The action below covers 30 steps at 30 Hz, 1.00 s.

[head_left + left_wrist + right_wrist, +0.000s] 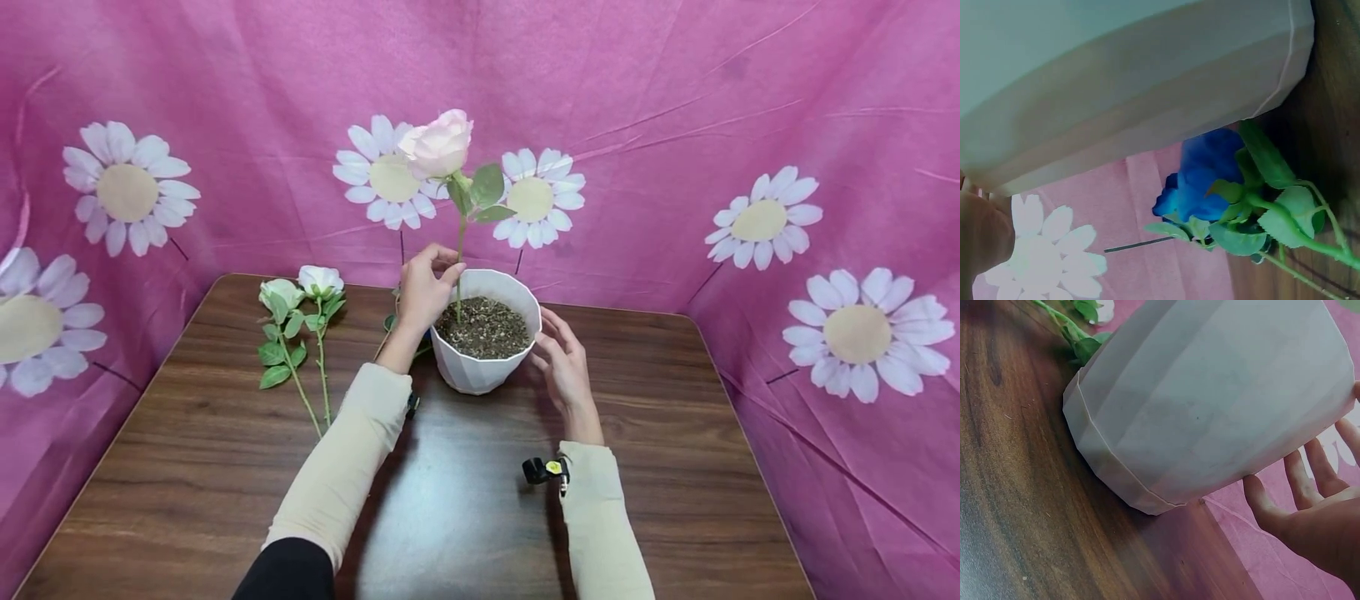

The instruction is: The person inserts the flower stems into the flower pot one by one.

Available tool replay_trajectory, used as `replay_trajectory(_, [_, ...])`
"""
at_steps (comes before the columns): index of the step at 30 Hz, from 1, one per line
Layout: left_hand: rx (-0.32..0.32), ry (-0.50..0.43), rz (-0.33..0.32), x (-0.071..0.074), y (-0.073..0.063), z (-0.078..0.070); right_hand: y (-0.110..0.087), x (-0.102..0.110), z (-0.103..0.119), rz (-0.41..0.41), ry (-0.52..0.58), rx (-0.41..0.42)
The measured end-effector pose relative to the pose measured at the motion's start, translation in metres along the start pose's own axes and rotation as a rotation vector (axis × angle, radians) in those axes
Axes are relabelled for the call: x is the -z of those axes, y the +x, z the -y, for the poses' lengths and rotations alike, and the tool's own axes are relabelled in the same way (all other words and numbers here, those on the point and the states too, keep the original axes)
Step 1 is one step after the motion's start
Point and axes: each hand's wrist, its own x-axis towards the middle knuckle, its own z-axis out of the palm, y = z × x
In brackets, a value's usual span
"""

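Upright in the white faceted pot (480, 377) stands a pale pink rose (438, 146), its stem base at the dark soil (491, 329). My left hand (423, 293) pinches that stem between thumb and fingers, just above the pot's left rim. On the pot's other side, my right hand (566, 367) rests its fingertips against the wall, fingers spread and slightly bent. The right wrist view shows these fingers (1300, 478) along the pot's side. In the left wrist view, a blue rose (1207, 175) lies beside the pot; the head view mostly hides it.
Two white roses, one nearer the pot (321, 282) and one farther left (282, 295), lie with leafy stems on the brown wooden table (645, 517). A pink cloth (637, 108) printed with large daisies hangs behind and at both sides.
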Motion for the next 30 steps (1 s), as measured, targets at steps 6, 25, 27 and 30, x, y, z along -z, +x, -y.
replay_trajectory(6, [-0.029,0.012,-0.004,-0.001,0.001,0.009,0.003,-0.004,-0.001,-0.017,-0.017,-0.021])
replay_trajectory(25, [-0.212,0.224,0.035,-0.002,0.007,0.007,0.002,-0.004,0.009,0.002,0.006,-0.058])
replay_trajectory(27, [-0.203,0.230,0.056,-0.002,0.007,0.007,0.001,-0.004,0.008,-0.011,0.008,-0.071])
replay_trajectory(30, [-0.192,0.238,0.081,-0.003,0.008,0.009,0.001,-0.004,0.004,-0.024,0.006,-0.073])
